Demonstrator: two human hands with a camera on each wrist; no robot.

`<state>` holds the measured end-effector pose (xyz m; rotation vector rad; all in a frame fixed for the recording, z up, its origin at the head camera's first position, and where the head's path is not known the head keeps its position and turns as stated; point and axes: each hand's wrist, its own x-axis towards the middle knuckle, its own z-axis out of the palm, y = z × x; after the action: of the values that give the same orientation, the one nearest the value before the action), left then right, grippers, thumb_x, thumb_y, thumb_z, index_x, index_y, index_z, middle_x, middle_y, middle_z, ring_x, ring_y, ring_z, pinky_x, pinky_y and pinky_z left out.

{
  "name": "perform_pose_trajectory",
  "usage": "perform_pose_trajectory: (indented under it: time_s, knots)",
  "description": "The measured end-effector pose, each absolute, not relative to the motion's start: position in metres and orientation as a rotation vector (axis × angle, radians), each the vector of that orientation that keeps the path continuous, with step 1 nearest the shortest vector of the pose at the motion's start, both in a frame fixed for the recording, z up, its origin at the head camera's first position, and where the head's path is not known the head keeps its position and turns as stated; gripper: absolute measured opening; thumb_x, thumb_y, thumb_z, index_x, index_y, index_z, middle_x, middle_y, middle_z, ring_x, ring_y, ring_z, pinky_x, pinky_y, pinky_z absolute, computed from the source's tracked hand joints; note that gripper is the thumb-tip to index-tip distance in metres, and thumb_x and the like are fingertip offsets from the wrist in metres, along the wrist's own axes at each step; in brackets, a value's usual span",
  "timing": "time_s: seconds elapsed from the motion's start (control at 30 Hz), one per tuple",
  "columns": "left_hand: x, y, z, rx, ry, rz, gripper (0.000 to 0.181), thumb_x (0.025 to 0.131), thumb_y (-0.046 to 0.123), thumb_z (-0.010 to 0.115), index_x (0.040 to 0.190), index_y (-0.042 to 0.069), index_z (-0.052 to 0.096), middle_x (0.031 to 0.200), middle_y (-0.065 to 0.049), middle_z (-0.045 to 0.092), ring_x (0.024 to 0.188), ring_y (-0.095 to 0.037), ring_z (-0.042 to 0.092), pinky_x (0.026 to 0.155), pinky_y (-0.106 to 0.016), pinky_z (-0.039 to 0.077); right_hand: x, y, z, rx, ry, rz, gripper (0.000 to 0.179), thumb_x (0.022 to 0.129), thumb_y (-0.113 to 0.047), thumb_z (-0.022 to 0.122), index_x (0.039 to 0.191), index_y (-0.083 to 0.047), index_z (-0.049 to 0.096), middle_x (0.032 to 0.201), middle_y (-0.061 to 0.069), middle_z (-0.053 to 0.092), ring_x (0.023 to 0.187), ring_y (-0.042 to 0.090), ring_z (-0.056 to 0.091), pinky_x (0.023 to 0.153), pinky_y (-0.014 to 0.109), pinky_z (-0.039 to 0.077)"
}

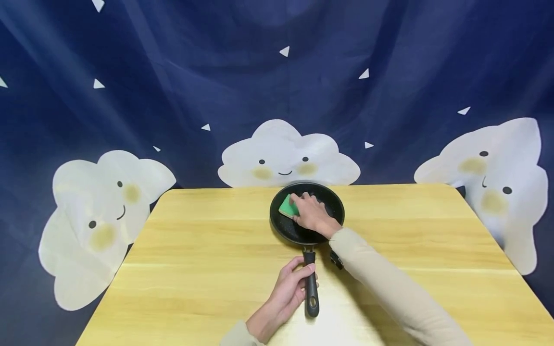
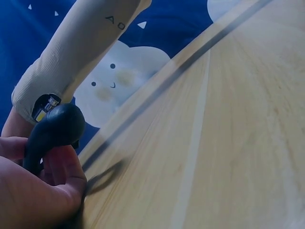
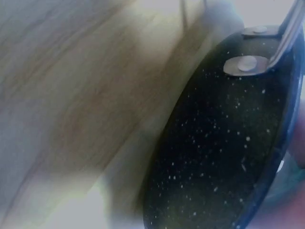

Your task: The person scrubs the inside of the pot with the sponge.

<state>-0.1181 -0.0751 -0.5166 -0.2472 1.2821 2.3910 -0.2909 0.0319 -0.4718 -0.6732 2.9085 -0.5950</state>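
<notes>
A black frying pan [image 1: 331,205] sits on the wooden table [image 1: 207,250], its handle [image 1: 310,283] pointing toward me. My left hand [image 1: 287,288] grips the handle; in the left wrist view its fingers curl round the handle's black end [image 2: 55,131]. Inside the pan, my right hand [image 1: 310,211] holds a green sponge [image 1: 287,205] against the bottom at the left side. The right wrist view shows the pan's speckled black inside [image 3: 219,162] and two rivets [image 3: 248,63] up close and blurred; the sponge is not seen there.
A dark blue curtain with white cloud faces [image 1: 285,154] hangs behind the table and round its sides. The table's far edge [image 1: 216,188] lies just behind the pan. Bare wood [image 1: 433,240] spreads to the left and right of the pan.
</notes>
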Motion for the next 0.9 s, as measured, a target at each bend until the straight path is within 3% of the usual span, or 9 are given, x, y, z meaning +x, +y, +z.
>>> perform_pose_trajectory:
  time_s: [0.9]
  knots:
    - [-0.116, -0.075, -0.518, -0.245, 1.272, 2.406, 0.03, 0.096, 0.013, 0.068, 0.123, 0.003, 0.057, 0.092, -0.004, 0.054, 0.076, -0.012, 0.057, 0.07, -0.026, 0.054, -0.29, 0.066, -0.48, -0.826, 3.126, -0.194, 0.037, 0.094, -0.026, 0.076, 0.122, -0.019, 0.054, 0.11, 0.02, 0.058, 0.094, 0.04, 0.057, 0.073, 0.056, 0.051]
